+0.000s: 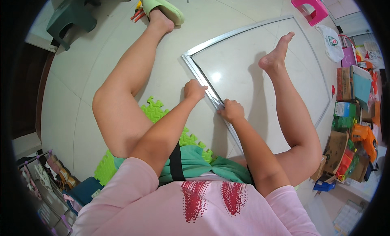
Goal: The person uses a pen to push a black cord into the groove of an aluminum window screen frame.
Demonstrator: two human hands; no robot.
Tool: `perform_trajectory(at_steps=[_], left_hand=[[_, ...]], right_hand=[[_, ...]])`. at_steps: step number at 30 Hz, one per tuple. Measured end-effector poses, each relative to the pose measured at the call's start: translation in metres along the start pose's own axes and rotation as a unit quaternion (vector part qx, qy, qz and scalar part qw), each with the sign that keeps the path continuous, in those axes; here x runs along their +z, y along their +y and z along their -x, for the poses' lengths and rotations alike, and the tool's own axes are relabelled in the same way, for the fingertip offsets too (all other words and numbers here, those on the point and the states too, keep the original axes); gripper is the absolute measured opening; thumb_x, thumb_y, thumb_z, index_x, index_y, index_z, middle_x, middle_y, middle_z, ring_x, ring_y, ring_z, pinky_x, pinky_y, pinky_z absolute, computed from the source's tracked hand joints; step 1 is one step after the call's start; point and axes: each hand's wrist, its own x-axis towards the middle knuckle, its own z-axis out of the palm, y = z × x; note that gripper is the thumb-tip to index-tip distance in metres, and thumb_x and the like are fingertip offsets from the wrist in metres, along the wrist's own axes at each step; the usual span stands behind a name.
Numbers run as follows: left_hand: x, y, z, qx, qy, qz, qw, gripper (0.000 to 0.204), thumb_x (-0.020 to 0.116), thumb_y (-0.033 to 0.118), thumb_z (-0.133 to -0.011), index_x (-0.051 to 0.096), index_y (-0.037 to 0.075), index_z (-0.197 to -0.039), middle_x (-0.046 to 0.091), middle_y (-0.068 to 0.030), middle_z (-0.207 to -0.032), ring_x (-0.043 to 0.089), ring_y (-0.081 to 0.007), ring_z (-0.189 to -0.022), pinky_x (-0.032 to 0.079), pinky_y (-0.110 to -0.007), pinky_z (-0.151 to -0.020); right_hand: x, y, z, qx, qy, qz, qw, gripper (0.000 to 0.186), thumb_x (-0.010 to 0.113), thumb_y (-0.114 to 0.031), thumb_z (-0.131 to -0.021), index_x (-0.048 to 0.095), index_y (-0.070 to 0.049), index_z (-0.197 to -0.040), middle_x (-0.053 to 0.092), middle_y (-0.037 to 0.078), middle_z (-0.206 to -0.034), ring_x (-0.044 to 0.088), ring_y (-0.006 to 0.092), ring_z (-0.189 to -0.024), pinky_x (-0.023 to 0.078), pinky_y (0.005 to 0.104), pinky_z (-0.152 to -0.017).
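Note:
A large silver metal frame [239, 31] lies on the tiled floor between my legs, with a dark strip along the inner edge of its left rail. My left hand [195, 89] is closed at that rail, thumb on the metal. Lower down the same rail, my right hand [231, 110] is closed on it, where the metal or strip looks creased; exactly what the fingers pinch is hard to make out. My bare right foot [276, 53] is inside the frame’s outline.
A green foam mat [154, 109] is under me. A dark stool [71, 20], orange-handled tools [138, 14] and my slippered left foot [162, 14] are at upper left. A pink stool [308, 8], boxes [345, 83] and bags [329, 41] line the right. A rack [44, 171] stands lower left.

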Motion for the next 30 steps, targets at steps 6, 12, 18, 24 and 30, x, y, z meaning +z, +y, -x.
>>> perform_trajectory(at_steps=[6, 12, 18, 24, 30], left_hand=[[0.000, -0.005, -0.006, 0.002, -0.006, -0.003, 1.000, 0.032, 0.073, 0.033, -0.078, 0.066, 0.005, -0.066, 0.068, -0.0106, -0.067, 0.068, -0.0256, -0.072, 0.053, -0.036, -0.072], [-0.018, 0.008, -0.001, 0.042, 0.164, -0.078, 0.982, 0.018, 0.071, 0.019, -0.079, 0.060, 0.006, -0.077, 0.064, -0.0071, -0.070, 0.064, -0.0238, -0.069, 0.051, -0.035, -0.067], [-0.022, 0.034, -0.041, 0.226, 0.319, 0.073, 0.917, 0.023, 0.070, 0.013, -0.076, 0.063, 0.012, -0.099, 0.052, -0.0077, -0.093, 0.057, -0.0273, -0.090, 0.046, -0.036, -0.080], [-0.020, 0.015, -0.070, 0.191, 0.262, 0.010, 0.946, 0.031, 0.070, 0.010, -0.074, 0.066, 0.014, -0.104, 0.051, -0.0068, -0.099, 0.054, -0.0207, -0.077, 0.047, -0.033, -0.073], [-0.022, 0.014, -0.078, 0.196, 0.253, 0.026, 0.947, 0.034, 0.074, 0.010, -0.070, 0.068, 0.014, -0.103, 0.052, -0.0055, -0.092, 0.049, -0.0146, -0.066, 0.047, -0.029, -0.067]], right_hand=[[0.005, -0.003, 0.003, -0.009, 0.019, -0.023, 1.000, 0.039, 0.075, -0.037, -0.072, 0.063, -0.003, -0.088, 0.067, 0.018, -0.084, 0.065, 0.0354, -0.082, 0.052, 0.0447, -0.073], [-0.009, -0.001, -0.004, -0.044, -0.023, -0.020, 0.999, 0.045, 0.075, -0.044, -0.071, 0.064, -0.003, -0.083, 0.067, 0.018, -0.082, 0.066, 0.0352, -0.081, 0.052, 0.0437, -0.072], [-0.057, -0.001, -0.058, -0.056, -0.063, -0.150, 0.985, 0.047, 0.058, -0.047, -0.086, 0.065, -0.001, -0.081, 0.065, 0.017, -0.072, 0.066, 0.0320, -0.075, 0.050, 0.0402, -0.069], [-0.073, -0.041, -0.118, -0.101, -0.017, -0.240, 0.965, 0.038, 0.045, -0.032, -0.096, 0.062, -0.002, -0.080, 0.064, 0.015, -0.068, 0.063, 0.0324, -0.069, 0.048, 0.0417, -0.065], [-0.076, -0.051, -0.147, -0.145, 0.011, -0.157, 0.977, 0.032, 0.046, -0.029, -0.096, 0.061, -0.003, -0.084, 0.064, 0.017, -0.073, 0.062, 0.0373, -0.072, 0.048, 0.0450, -0.067]])
